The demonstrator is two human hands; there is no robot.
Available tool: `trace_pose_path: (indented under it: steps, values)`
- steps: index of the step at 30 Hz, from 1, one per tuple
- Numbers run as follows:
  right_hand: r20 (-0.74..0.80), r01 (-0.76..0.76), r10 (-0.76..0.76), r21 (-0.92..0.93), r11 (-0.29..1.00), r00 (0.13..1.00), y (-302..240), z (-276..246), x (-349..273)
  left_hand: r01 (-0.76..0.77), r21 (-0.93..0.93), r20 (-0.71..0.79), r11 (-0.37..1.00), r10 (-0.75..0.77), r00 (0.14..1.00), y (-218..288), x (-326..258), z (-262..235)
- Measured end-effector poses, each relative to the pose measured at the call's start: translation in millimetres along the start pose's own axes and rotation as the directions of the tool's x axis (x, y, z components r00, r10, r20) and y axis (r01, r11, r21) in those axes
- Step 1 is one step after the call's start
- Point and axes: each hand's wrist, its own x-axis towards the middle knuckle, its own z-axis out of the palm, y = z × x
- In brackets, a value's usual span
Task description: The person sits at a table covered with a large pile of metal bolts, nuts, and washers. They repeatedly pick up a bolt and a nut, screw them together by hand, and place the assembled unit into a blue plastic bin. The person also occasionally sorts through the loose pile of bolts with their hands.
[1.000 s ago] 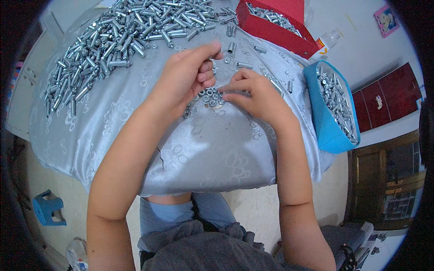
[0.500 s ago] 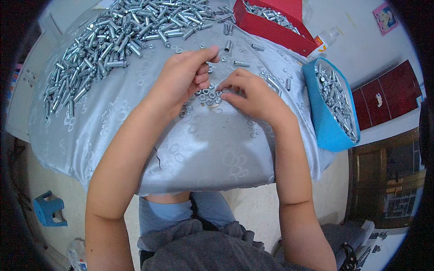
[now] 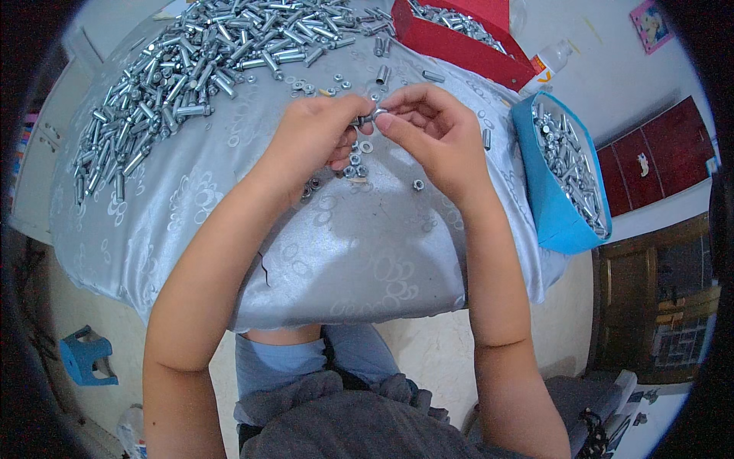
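Observation:
Over the middle of the table my left hand is closed on a thin metal bolt, mostly hidden by the fingers. My right hand pinches a hex nut between thumb and forefinger, at the bolt's end. Whether the nut is on the thread, I cannot tell. Below the hands lie several loose nuts and a flat washer. A single nut sits apart, under my right wrist. Just beyond the fingers stands a short metal sleeve.
A large heap of metal sleeve anchors covers the table's far left. At the far right are a red box and a blue bin, both holding metal parts, with a bottle between. Silvery cloth covers the table.
My right hand has risen from the nut cluster to meet my left hand, with a nut in its fingers. The cluster looks smaller, and one nut now lies apart to the right.

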Motion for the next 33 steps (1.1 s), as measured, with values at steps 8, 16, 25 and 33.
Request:
trace_pose_path:
  steps: [8, 16, 25, 33]
  values:
    - [0.114, -0.264, 0.242, 0.258, 0.929, 0.964, -2, -3, 1, 0.012, -0.124, 0.097, 0.992, 0.000, 0.995, 1, -1, -3]
    - [0.279, -0.484, 0.404, 0.351, 0.801, 0.871, -2, -12, 0, 0.064, -0.161, 0.196, 0.985, -0.032, 0.980, -2, 1, -6]
    - [0.184, -0.391, 0.362, 0.158, 0.907, 0.914, -7, -12, -1, 0.080, -0.143, 0.188, 0.987, -0.053, 0.981, -4, 3, -7]
    - [0.007, -0.153, 0.153, 0.084, 0.985, 0.988, 2, -1, 1, 0.000, -0.088, 0.028, 0.996, 0.002, 1.000, -2, 1, 1]
